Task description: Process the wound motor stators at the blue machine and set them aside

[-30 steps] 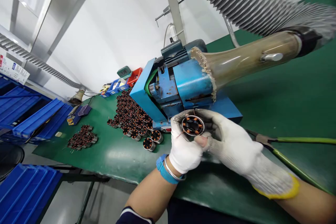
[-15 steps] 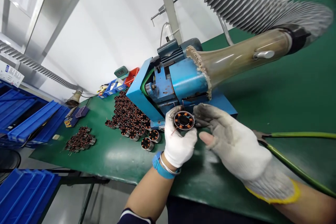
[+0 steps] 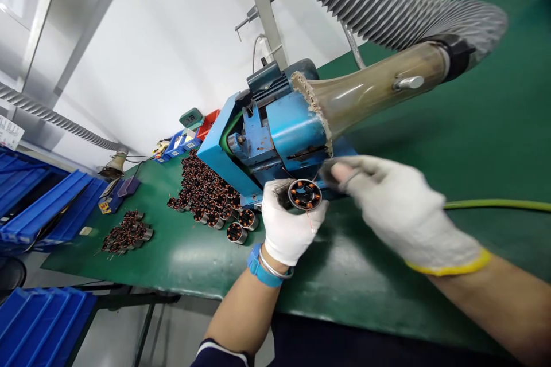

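Note:
My left hand (image 3: 287, 223), in a white glove, is closed around a motor stator (image 3: 305, 195) with a silver ring and copper windings, its round face turned up toward me. A thin copper wire (image 3: 309, 221) hangs from its near side, and others stick up on the far side. Just right of the stator, my right hand (image 3: 379, 200), in a glove with grey fingertips and a yellow cuff, is pinched shut. One wire lead runs up to its blurred thumb and fingertips. Both hands are in front of the blue belt-driven machine (image 3: 297, 129).
Many stators (image 3: 206, 189) crowd the green table (image 3: 185, 258) left of the machine, with a smaller cluster (image 3: 127, 233) farther left. A clear duct (image 3: 370, 92) and grey hose (image 3: 361, 0) extend right. A green-handled tool (image 3: 495, 205) lies behind my right hand. Blue trays (image 3: 47, 327) stand left.
My right hand has gone from open fingers to a pinch beside the stator, covering the green-handled tool's head. The stator has turned slightly in my left hand. The view has shifted a little.

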`<control>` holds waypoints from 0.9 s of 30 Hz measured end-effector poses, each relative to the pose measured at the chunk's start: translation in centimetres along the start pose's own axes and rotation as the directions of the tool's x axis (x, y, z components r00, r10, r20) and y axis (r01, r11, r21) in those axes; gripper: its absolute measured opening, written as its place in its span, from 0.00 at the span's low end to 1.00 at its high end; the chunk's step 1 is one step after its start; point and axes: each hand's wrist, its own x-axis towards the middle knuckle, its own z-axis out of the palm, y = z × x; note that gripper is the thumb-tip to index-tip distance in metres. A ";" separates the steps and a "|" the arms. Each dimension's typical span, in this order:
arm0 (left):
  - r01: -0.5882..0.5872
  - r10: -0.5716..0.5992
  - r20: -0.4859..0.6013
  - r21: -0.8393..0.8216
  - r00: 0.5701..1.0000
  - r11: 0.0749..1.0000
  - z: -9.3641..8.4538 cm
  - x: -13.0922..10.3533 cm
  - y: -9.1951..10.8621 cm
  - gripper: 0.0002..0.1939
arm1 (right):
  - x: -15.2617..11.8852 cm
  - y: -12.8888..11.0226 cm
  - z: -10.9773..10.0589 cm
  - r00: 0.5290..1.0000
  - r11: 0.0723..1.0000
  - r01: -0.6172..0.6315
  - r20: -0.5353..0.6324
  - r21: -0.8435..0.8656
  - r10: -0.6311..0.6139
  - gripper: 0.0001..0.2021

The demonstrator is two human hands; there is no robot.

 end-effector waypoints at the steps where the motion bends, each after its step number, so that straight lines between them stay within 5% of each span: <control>1: 0.032 -0.032 -0.019 0.001 0.999 0.999 0.1 0.0 -0.2 0.23 | -0.2 0.6 0.6 0.994 1.000 -0.017 0.110 -0.010 0.018 0.15; 5: 0.138 -0.136 -0.062 0.029 0.989 0.990 0.6 0.7 -0.9 0.28 | -0.5 2.5 2.4 0.960 0.999 -0.012 0.278 -0.033 0.021 0.28; 12: 0.118 -0.105 -0.112 0.121 0.988 0.986 1.2 2.8 0.2 0.30 | 1.2 2.3 3.1 0.956 0.986 0.159 0.255 -0.040 -0.144 0.21; 18: 0.123 -0.105 -0.110 0.167 0.988 0.978 1.3 3.3 0.9 0.29 | 1.4 1.6 3.2 0.965 0.979 0.167 0.223 -0.115 -0.139 0.20; 27: 0.097 -0.083 -0.083 0.195 0.993 0.976 1.7 3.1 1.1 0.28 | 1.2 2.5 2.4 0.966 0.983 0.182 0.185 0.000 -0.179 0.22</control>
